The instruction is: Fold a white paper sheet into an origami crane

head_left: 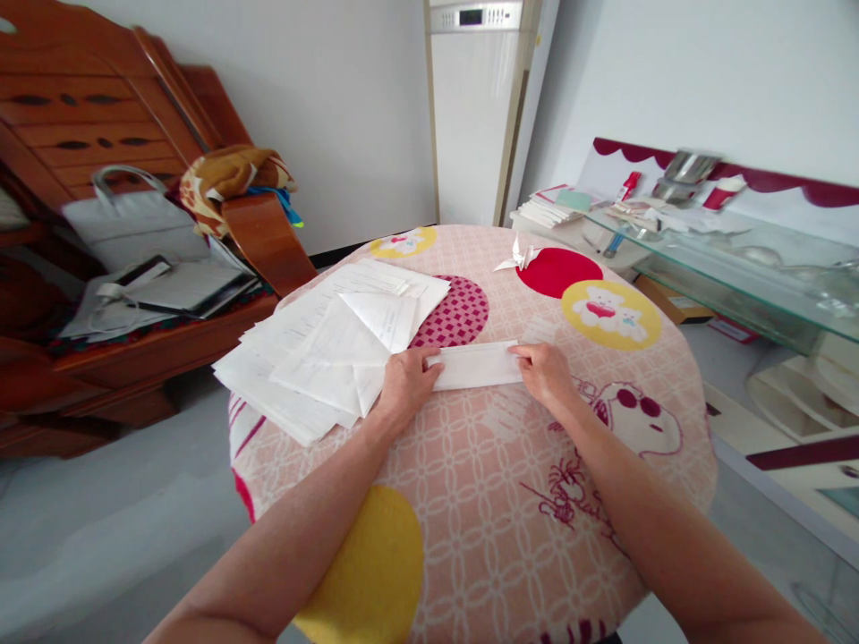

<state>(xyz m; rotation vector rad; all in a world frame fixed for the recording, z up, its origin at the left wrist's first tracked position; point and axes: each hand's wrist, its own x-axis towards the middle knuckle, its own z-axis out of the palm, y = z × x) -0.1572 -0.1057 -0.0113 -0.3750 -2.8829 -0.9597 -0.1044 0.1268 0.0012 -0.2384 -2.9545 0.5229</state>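
Note:
A long folded strip of white paper [475, 366] lies across the middle of the round table, between my two hands. My left hand [409, 383] is closed at its left end, thumb on top of the paper. At the far right corner, my right hand [542, 368] pinches the strip's edge between thumb and fingers. Left of the strip, a spread stack of white sheets [282, 344] with faint writing reaches close to my left hand. On top of the stack lies a sheet with folded corners [382, 315]. A small folded paper crane [520, 256] sits near the far edge.
A patterned pink cloth [463, 501] covers the table. On the left stands a wooden bench [100, 358] with a grey bag [127, 224] and papers. To the right, a glass shelf [752, 268] holds bowls and small items. An air conditioner [473, 125] stands behind.

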